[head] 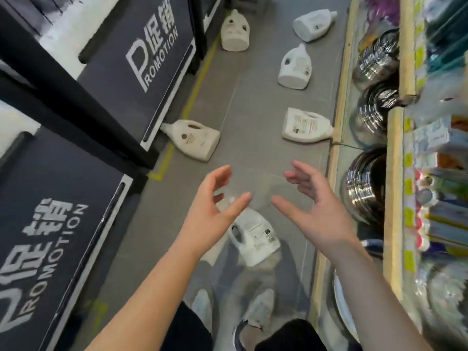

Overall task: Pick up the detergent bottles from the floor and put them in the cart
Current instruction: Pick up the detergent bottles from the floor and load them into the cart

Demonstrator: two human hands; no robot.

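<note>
Two grips were open, fingers spread, nothing held: left grip [212, 214] and right grip [316, 211] hovered apart above the nearest detergent bottle [255, 236], which lay on its side on the floor [253, 158]. Five more bottles [195, 139] [306, 125] [295, 68] [234, 31] [314, 24] lay scattered farther along the aisle, between the promotion bins [141, 64] and the shelves [395, 173].

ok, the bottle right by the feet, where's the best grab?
Probably the handle of the nearest bottle. It lies flat, label up, with the handle opening showing on its left edge, so come down from above with the left hand, fingers hooking through.
</note>
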